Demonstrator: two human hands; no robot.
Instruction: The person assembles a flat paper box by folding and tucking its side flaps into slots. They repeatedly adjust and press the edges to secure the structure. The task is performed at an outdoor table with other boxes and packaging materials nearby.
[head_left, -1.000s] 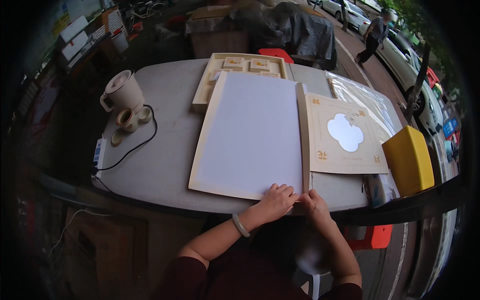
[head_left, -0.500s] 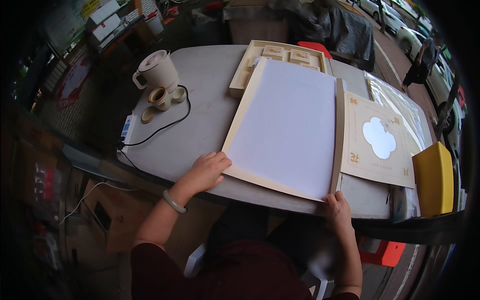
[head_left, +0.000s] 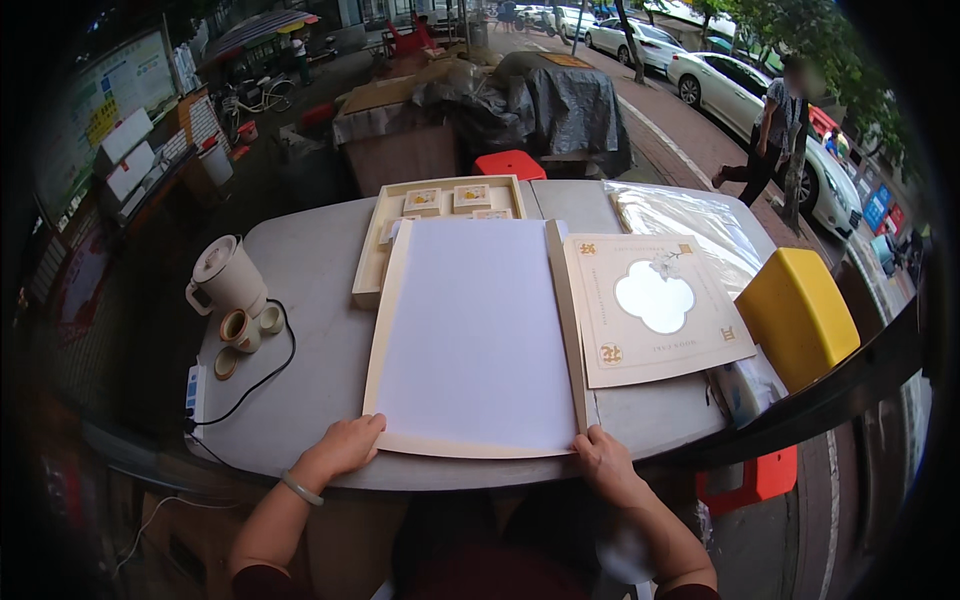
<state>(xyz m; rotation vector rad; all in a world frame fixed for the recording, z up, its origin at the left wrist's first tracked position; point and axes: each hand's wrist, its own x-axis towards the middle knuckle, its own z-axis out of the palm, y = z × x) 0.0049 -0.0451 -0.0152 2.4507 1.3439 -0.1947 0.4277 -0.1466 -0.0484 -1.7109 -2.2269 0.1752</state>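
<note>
A large flat cardboard box blank (head_left: 478, 330), white inside with cream edge strips, lies across the near middle of the table. The strip along its right side looks raised. Its near left corner is pinched in the fingers of my left hand (head_left: 348, 445). At the near right corner, my right hand (head_left: 606, 465) grips the edge. Just beyond its far edge, and partly covered by it, is a shallow cream tray box (head_left: 368, 268) with several small decorated boxes (head_left: 471, 197) inside. To the right lies a cream printed card panel (head_left: 625, 350) with a flower-shaped cut-out.
On the table's left stand a cream electric kettle (head_left: 228, 275), a brown-rimmed pot (head_left: 238, 330), small cups and a power strip (head_left: 196, 392) with a black cord. Clear plastic sheeting (head_left: 690, 225) and a yellow box (head_left: 800, 318) are at the right. A passer-by (head_left: 775, 125) walks beyond.
The view has tilted up, bringing more of the street into sight. Both hands keep hold of the blank's near corners, which now sit squarer to me.
</note>
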